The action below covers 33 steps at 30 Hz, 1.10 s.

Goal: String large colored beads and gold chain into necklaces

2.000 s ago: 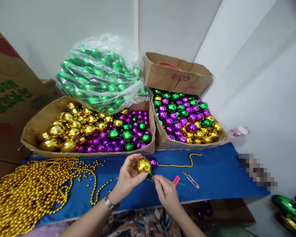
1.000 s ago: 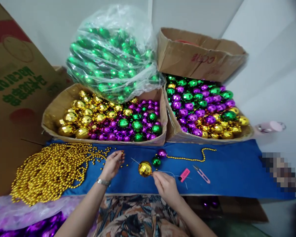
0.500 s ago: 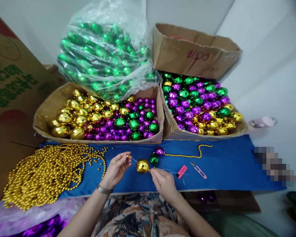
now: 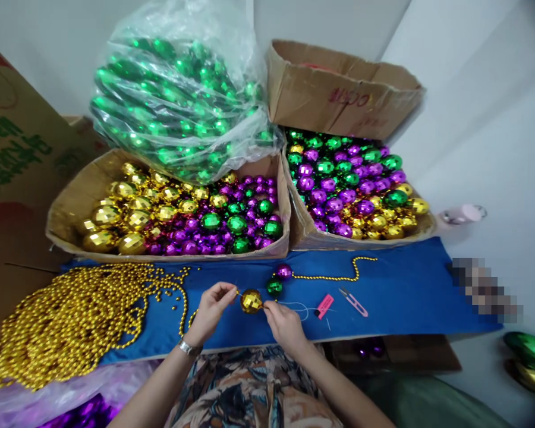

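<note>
A faceted gold ball (image 4: 251, 301) is stretched between my two hands, just above the blue cloth. My left hand (image 4: 214, 304) is closed in a pinch on a small gold bead (image 4: 238, 292) by the ball's left end. At its right end, the thumb and fingers of my right hand (image 4: 285, 326) pinch the ball's tip; the exact grip is partly hidden. A green ball (image 4: 274, 288) and a purple ball (image 4: 284, 271) lie just beyond, joined to a gold bead chain (image 4: 325, 279). White thread (image 4: 301, 307) loops out to the right of my right hand.
A heap of gold bead strings (image 4: 71, 315) lies on the left. Pink thread snips (image 4: 353, 302) and a pink tag-like piece (image 4: 325, 306) rest at right on the blue cloth (image 4: 405, 291). Behind stand cardboard boxes (image 4: 169, 258) of coloured balls and a plastic bag (image 4: 182, 107) of green ones.
The small gold bead in my left hand has come closer to the gold ball, and the thread stretch between them has shortened. My right hand keeps its pinch. The whole view has shifted slightly.
</note>
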Tool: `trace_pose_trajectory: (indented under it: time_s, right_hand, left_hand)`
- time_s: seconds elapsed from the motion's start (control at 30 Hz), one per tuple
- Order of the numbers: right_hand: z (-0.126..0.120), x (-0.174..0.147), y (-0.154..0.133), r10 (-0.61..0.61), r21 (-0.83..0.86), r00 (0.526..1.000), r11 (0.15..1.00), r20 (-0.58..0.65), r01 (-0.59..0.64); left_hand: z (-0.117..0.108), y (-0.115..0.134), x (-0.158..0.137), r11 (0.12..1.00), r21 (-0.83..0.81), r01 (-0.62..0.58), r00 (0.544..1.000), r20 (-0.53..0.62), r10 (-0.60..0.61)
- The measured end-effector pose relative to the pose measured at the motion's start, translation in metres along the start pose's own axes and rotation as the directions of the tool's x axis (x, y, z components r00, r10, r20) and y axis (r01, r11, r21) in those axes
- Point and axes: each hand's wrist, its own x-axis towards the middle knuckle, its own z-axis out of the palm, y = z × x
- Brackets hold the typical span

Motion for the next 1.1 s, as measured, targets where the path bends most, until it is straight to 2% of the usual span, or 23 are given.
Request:
trace_pose_trajectory:
  time_s: [0.1, 0.17, 0.3, 0.4, 0.53, 0.63, 0.7, 0.77, 0.87, 0.93, 1.0, 1.1]
  right_hand:
    - [0.008, -0.004, 0.005, 0.078, -0.021, 0.994, 0.997, 0.076, -0.077]
    - [0.003, -0.006, 0.005, 0.088, -0.009, 0.994, 0.996, 0.067, -0.088]
    - [-0.013, 0.001, -0.006, 0.011, 0.096, 0.998, 0.995, -0.064, -0.005]
    - [-0.016, 0.011, -0.018, -0.063, 0.112, 0.995, 0.991, -0.075, 0.071]
    - [-0.010, 0.015, -0.021, -0.060, 0.044, 0.998, 0.997, 0.001, 0.060]
    - [-0.013, 0.012, -0.015, -0.042, 0.070, 0.999, 0.997, -0.002, 0.043]
    - [-0.018, 0.012, -0.013, -0.014, 0.158, 1.000, 0.987, -0.019, 0.017]
    - [-0.024, 0.015, -0.015, 0.018, 0.255, 0.999, 0.967, -0.027, -0.010]
    - [-0.029, 0.023, -0.023, -0.001, 0.298, 1.000, 0.955, -0.026, 0.009]
    - [-0.030, 0.029, -0.030, -0.037, 0.267, 0.999, 0.963, -0.021, 0.041]
    - [-0.034, 0.033, -0.035, -0.063, 0.272, 0.998, 0.960, -0.010, 0.063]
    - [-0.055, 0.034, -0.042, -0.082, 0.420, 0.996, 0.903, -0.046, 0.094]
  left_hand:
    - [-0.004, -0.011, 0.000, 0.978, 0.192, -0.085, 0.996, -0.004, 0.088]
    - [-0.007, -0.009, -0.001, 0.944, 0.280, -0.177, 0.983, 0.011, 0.182]
    - [-0.001, 0.015, -0.007, 0.867, 0.365, -0.340, 0.939, 0.083, 0.334]
    - [0.010, 0.035, -0.014, 0.844, 0.346, -0.410, 0.911, 0.109, 0.398]
    - [0.015, 0.043, -0.019, 0.863, 0.297, -0.408, 0.912, 0.098, 0.397]
    - [0.011, 0.035, -0.018, 0.909, 0.274, -0.313, 0.950, 0.090, 0.300]
    - [0.012, 0.024, -0.015, 0.915, 0.300, -0.271, 0.959, 0.167, 0.230]
    - [0.018, 0.009, -0.013, 0.870, 0.361, -0.335, 0.923, 0.313, 0.225]
    - [0.037, -0.017, -0.009, 0.740, 0.395, -0.545, 0.792, 0.532, 0.299]
    - [0.049, -0.033, -0.003, 0.681, 0.381, -0.626, 0.728, 0.598, 0.334]
    - [0.056, -0.046, 0.003, 0.661, 0.381, -0.647, 0.715, 0.606, 0.350]
    - [0.057, -0.058, 0.010, 0.654, 0.398, -0.644, 0.725, 0.591, 0.355]
